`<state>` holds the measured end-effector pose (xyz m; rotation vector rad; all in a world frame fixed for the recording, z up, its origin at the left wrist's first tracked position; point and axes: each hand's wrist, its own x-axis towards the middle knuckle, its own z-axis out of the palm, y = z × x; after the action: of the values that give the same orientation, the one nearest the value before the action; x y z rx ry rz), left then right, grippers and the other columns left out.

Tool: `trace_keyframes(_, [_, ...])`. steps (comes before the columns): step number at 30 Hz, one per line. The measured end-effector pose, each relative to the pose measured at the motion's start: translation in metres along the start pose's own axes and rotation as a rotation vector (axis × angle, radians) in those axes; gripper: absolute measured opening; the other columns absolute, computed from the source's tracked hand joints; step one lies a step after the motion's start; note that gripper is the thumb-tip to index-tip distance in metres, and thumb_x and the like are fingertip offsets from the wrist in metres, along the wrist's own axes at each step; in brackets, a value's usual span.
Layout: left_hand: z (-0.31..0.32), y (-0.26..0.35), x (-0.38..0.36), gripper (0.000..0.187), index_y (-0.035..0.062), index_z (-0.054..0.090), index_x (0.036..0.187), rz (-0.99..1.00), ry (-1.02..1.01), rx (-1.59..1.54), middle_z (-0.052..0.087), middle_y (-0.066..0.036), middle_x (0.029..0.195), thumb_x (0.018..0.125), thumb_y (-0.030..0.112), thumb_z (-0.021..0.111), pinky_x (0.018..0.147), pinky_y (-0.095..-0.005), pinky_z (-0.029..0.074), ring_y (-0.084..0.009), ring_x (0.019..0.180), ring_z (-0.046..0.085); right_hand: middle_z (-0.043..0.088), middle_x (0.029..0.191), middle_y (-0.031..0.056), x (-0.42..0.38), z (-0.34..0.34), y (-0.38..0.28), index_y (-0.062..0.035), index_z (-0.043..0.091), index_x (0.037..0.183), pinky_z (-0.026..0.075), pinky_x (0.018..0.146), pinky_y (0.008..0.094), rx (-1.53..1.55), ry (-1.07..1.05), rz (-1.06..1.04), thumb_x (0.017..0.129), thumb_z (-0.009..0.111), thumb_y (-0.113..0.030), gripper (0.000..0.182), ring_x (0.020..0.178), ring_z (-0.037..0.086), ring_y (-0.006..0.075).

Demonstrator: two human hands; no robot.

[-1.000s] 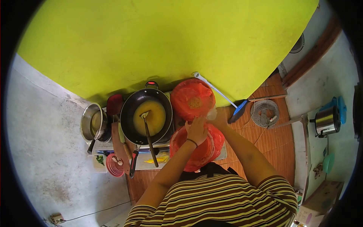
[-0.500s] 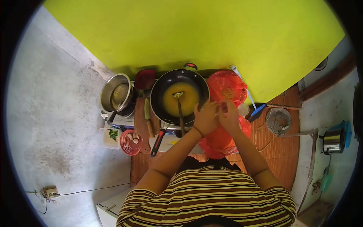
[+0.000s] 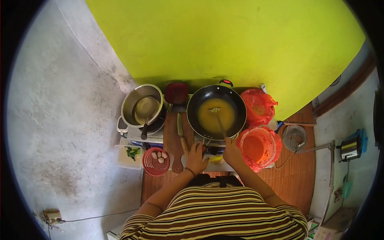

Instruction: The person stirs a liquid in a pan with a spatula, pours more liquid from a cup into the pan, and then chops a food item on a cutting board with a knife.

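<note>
A black wok (image 3: pixel 193 116) with yellow liquid (image 3: pixel 208 124) in it stands on the stove. My right hand (image 3: pixel 232 153) is closed around the handle end of a spatula (image 3: pixel 220 123), whose metal head rests in the liquid. My left hand (image 3: pixel 195 159) is at the wok's long handle (image 3: pixel 204 149), fingers wrapped over it and hiding most of it. Just left of the wok, a knife (image 3: pixel 180 127) lies on a wooden cutting board (image 3: pixel 171 138), its handle close to my left fingers.
On the left are a steel pot (image 3: pixel 126 106) with a strainer (image 3: pixel 147 108), a red basket (image 3: pixel 151 171) of garlic-like pieces and a container (image 3: pixel 123 161) with green leaves. Two red plastic-lined containers, the back one (image 3: pixel 256 98) and front one (image 3: pixel 278 144), stand at the right. A green wall (image 3: pixel 224 44) rises behind.
My hands have left the red plastic containers and moved left. The right has taken hold of the spatula, the left the wok handle. The view has shifted, and the front container's opening now shows.
</note>
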<state>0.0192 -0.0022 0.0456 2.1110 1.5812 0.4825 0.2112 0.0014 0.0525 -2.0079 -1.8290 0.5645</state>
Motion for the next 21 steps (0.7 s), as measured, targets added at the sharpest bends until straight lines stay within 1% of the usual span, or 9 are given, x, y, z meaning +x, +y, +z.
trace_keyframes(1, [0.003,-0.01,-0.003,0.076,0.0081,0.027,0.138,0.052,-0.037,-0.088,0.038,-0.021,0.129,0.075,0.02,0.067,0.09,-0.0447,0.04,-0.0389,0.116,0.042,0.055,0.101,0.0229,0.001,-0.004,-0.005,-0.0066,0.04,0.113,0.046,0.072,0.0516,-0.012,0.024,0.035,0.077,0.052,-0.006,0.038,0.088,0.057,0.0422])
trace_keyframes(4, [0.005,-0.025,-0.008,0.077,0.0054,0.019,0.14,-0.024,-0.261,-0.275,0.042,-0.027,0.125,0.079,0.018,0.064,0.088,-0.0421,0.042,-0.042,0.11,0.047,0.058,0.098,0.0256,0.006,-0.009,0.002,-0.0077,0.039,0.12,0.046,0.072,0.0522,0.095,0.113,0.018,0.079,0.048,-0.006,0.041,0.089,0.057,0.0438])
trace_keyframes(7, [0.01,-0.034,-0.01,0.076,0.0062,0.012,0.143,0.052,-0.231,-0.422,0.05,-0.031,0.116,0.084,0.018,0.059,0.083,-0.0439,0.044,-0.0447,0.101,0.053,0.059,0.087,0.0293,0.009,-0.027,-0.007,-0.0055,0.038,0.119,0.046,0.074,0.0544,0.1,0.06,0.161,0.079,0.046,-0.007,0.041,0.084,0.056,0.049])
trace_keyframes(10, [0.001,-0.031,-0.011,0.075,0.0087,0.009,0.144,0.052,-0.243,-0.463,0.055,-0.03,0.11,0.087,0.021,0.055,0.079,-0.0445,0.045,-0.0442,0.095,0.057,0.059,0.071,0.0217,0.015,-0.012,0.011,-0.0042,0.041,0.117,0.05,0.061,0.0491,0.163,0.166,0.063,0.081,0.044,-0.009,0.037,0.067,0.061,0.0405])
trace_keyframes(11, [-0.002,-0.03,-0.013,0.074,0.0098,0.01,0.144,0.032,-0.255,-0.459,0.056,-0.03,0.109,0.087,0.021,0.055,0.079,-0.0443,0.046,-0.0441,0.094,0.057,0.058,0.07,0.019,0.011,-0.009,0.017,-0.0053,0.041,0.117,0.048,0.055,0.0433,0.309,0.062,0.177,0.081,0.044,-0.01,0.036,0.061,0.06,0.0343])
trace_keyframes(13, [-0.008,-0.03,-0.011,0.072,0.0121,0.011,0.145,-0.007,-0.267,-0.448,0.058,-0.028,0.106,0.088,0.021,0.054,0.077,-0.0439,0.046,-0.0441,0.091,0.058,0.055,0.067,0.0136,0.007,-0.036,-0.017,-0.0076,0.042,0.119,0.045,0.042,0.0317,0.6,-0.144,0.395,0.083,0.045,-0.013,0.036,0.051,0.058,0.0217])
trace_keyframes(16, [-0.005,-0.037,-0.011,0.07,0.0135,0.012,0.144,-0.055,-0.294,-0.474,0.058,-0.029,0.106,0.088,0.021,0.053,0.077,-0.0439,0.046,-0.0434,0.091,0.058,0.049,0.06,0.0059,0.011,-0.018,-0.01,-0.0048,0.045,0.115,0.034,0.032,0.0243,1.051,-0.157,0.524,0.083,0.045,-0.01,0.032,0.037,0.044,0.0108])
trace_keyframes(19, [-0.005,-0.042,-0.01,0.069,0.0137,0.014,0.144,-0.107,-0.328,-0.5,0.058,-0.028,0.106,0.088,0.021,0.053,0.078,-0.0449,0.045,-0.0444,0.093,0.058,0.051,0.061,0.0063,0.014,-0.017,-0.013,-0.0048,0.046,0.115,0.032,0.033,0.0231,1.292,-0.261,0.635,0.082,0.048,-0.007,0.033,0.036,0.042,0.0114])
trace_keyframes(21, [-0.005,-0.044,-0.01,0.068,0.015,0.015,0.144,-0.069,-0.302,-0.506,0.058,-0.03,0.101,0.088,0.024,0.052,0.074,-0.047,0.046,-0.0453,0.088,0.058,0.051,0.061,0.0059,0.013,-0.012,-0.014,-0.0043,0.046,0.115,0.032,0.033,0.0233,1.305,-0.277,0.609,0.081,0.05,-0.005,0.035,0.036,0.042,0.011])
